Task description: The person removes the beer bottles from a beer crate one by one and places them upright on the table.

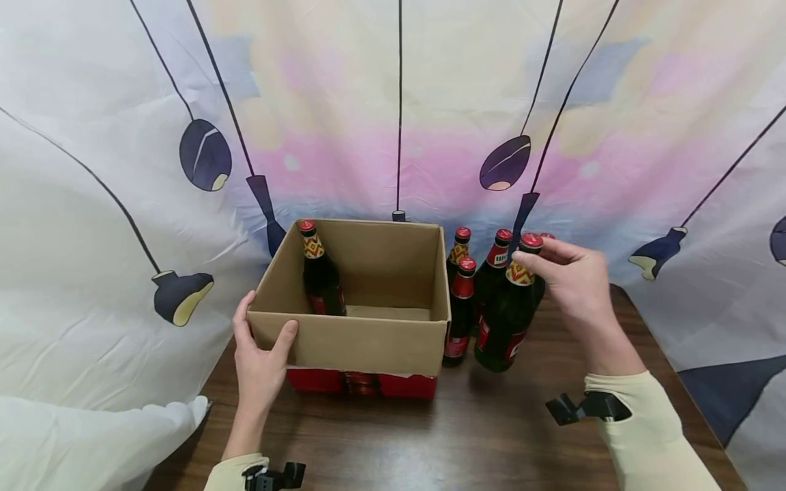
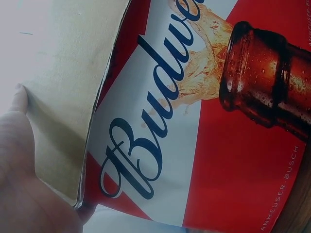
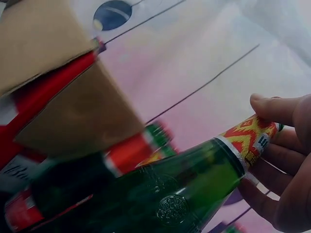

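Note:
A cardboard box [image 1: 362, 344] with a red printed outside and raised top flaps stands on the table. My left hand [image 1: 260, 365] grips its front left corner, the thumb over the front flap. In the left wrist view, the printed side [image 2: 194, 145] reads "Budwe…". Inside, a dark beer bottle [image 1: 322, 279] leans at the left end. My right hand [image 1: 574, 279] holds a green beer bottle [image 1: 506, 317] by its neck, slightly tilted, to the right of the box. The right wrist view shows fingers around the red and yellow neck label [image 3: 250, 138].
Several more capped beer bottles stand between the box and the held bottle, one red-necked bottle [image 1: 462, 314] close against the box's right side. A brown wooden table [image 1: 485, 436] lies underneath. Behind hangs a printed cloth [image 1: 344, 123], which also covers the sides.

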Motion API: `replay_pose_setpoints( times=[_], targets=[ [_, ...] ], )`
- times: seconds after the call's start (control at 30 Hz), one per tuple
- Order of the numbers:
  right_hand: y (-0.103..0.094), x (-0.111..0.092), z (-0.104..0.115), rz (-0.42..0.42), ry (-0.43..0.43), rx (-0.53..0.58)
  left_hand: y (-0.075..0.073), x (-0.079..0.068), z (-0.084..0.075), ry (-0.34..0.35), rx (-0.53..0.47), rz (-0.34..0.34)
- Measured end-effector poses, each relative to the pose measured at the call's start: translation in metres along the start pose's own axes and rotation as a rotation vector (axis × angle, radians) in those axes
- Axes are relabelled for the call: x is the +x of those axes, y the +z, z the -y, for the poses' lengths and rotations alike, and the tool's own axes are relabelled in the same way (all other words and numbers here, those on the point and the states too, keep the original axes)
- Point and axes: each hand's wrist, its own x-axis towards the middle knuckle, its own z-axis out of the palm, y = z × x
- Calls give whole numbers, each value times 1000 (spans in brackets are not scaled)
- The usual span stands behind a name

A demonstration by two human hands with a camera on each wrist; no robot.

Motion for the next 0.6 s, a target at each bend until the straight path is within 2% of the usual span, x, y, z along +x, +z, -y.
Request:
replay_pose_setpoints(
  times=[0.33,0.6],
  targets=[
    [22,12,-41,25,105,-11,-5,-1,-1,-13,12,2],
    [28,19,-56,21,133,-10,-3,0,-2,-18,13,21]
  ],
)
